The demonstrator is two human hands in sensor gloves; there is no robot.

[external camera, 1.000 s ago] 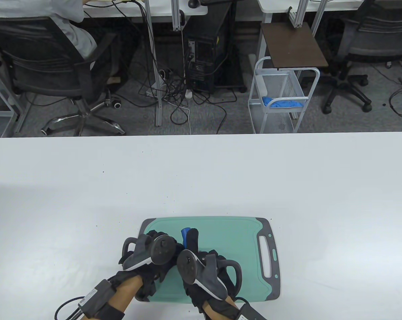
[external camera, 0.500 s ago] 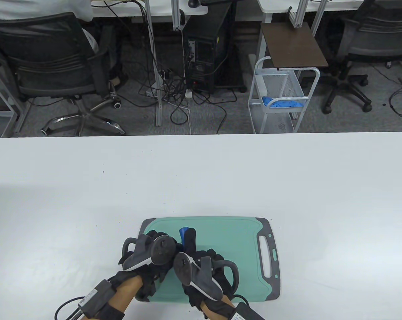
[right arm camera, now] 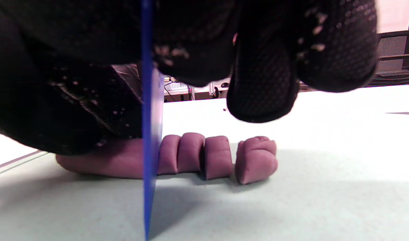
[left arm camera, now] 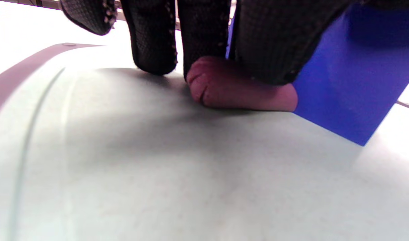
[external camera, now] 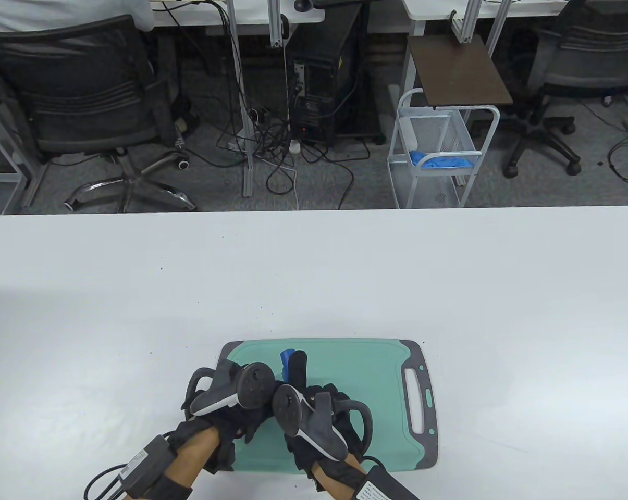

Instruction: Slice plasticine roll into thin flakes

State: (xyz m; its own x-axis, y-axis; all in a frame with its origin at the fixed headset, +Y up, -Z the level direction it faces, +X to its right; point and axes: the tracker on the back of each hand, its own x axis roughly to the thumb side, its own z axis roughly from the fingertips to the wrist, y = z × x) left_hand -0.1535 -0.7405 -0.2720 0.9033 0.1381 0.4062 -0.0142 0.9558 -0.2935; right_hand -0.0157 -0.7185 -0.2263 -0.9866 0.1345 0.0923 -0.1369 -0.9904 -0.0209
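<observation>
Purple plasticine roll (right arm camera: 100, 162) lies mostly hidden under your left hand (external camera: 225, 398), which presses it; your right hand (external camera: 319, 416) holds the blue blade (right arm camera: 150, 134) upright, its grip unseen.

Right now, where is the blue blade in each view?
Table view: blue blade, upper middle of the cutting board, beyond both hands.
Left wrist view: right side.
Right wrist view: edge-on, left of centre.
Shared landmark: cutting board.
</observation>
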